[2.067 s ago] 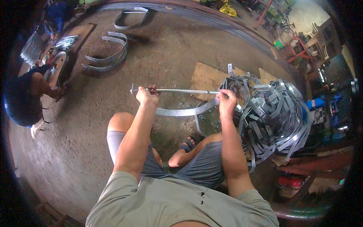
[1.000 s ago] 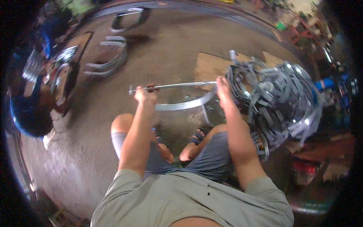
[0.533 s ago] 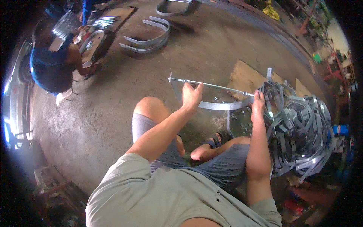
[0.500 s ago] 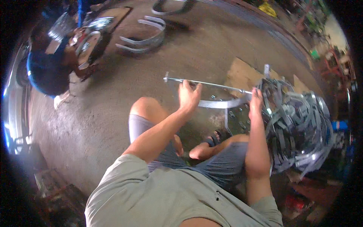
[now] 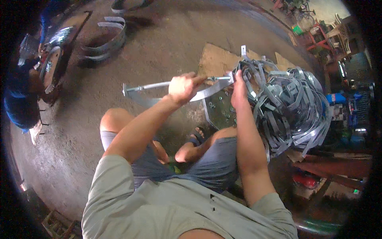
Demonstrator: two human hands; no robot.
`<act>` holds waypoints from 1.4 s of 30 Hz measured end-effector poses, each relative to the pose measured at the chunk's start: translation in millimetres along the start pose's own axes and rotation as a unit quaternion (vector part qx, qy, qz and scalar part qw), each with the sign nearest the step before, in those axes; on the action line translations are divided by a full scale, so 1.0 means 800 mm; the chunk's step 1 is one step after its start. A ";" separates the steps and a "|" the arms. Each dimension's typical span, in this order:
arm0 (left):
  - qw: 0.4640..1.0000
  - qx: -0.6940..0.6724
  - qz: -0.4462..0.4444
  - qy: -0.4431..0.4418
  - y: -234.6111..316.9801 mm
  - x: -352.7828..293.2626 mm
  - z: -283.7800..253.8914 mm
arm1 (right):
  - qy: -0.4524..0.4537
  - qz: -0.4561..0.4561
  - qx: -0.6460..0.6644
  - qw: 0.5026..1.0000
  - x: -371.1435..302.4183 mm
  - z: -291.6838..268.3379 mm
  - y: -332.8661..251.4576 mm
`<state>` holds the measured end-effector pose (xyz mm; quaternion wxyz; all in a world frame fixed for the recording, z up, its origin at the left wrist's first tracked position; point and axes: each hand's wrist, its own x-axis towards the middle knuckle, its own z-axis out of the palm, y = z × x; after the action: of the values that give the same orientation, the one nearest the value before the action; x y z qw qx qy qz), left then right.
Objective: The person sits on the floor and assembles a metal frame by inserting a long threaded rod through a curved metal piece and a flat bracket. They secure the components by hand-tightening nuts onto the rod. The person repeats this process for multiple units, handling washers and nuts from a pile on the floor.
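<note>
My left hand is closed in a fist around the middle of a thin metal rod. The rod spans the two ends of a curved flat metal strap, which bows below it toward me. At the strap's right end, my right hand grips the bent tab where the rod meets it, fingers mostly behind it. A nut seems to sit on the rod near that end. The rod's left end meets the other tab. Loose nuts lie on the floor below.
A large heap of bent metal straps is close by my right arm, beside cardboard. Curved bands lie on the floor at the upper left. Another person in blue works at the far left. A red chair stands upper right.
My view has swung to the right. My left hand has slid along the rod toward my right hand and now wraps round it; my right hand stays at the strap's end.
</note>
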<state>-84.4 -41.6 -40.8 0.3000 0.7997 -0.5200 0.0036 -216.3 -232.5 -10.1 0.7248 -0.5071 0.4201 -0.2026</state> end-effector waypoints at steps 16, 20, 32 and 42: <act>0.997 -0.007 0.063 0.047 -0.005 0.005 0.007 | 0.000 0.005 0.079 0.997 0.046 -0.011 0.024; 0.995 -0.011 0.075 0.063 -0.008 0.006 0.009 | -0.006 0.008 0.083 0.996 0.045 -0.008 0.022; 0.998 -0.038 0.045 0.023 -0.016 0.014 0.005 | -0.011 -0.006 0.091 0.996 0.035 -0.002 0.020; 0.992 -0.017 -0.006 -0.125 -0.008 0.028 -0.011 | -0.011 -0.033 0.044 0.998 0.027 0.001 0.024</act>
<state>-66.2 -54.3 -29.4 0.2463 0.7918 -0.5485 -0.1075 -206.1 -240.2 -35.9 0.7439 -0.4902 0.3858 -0.2395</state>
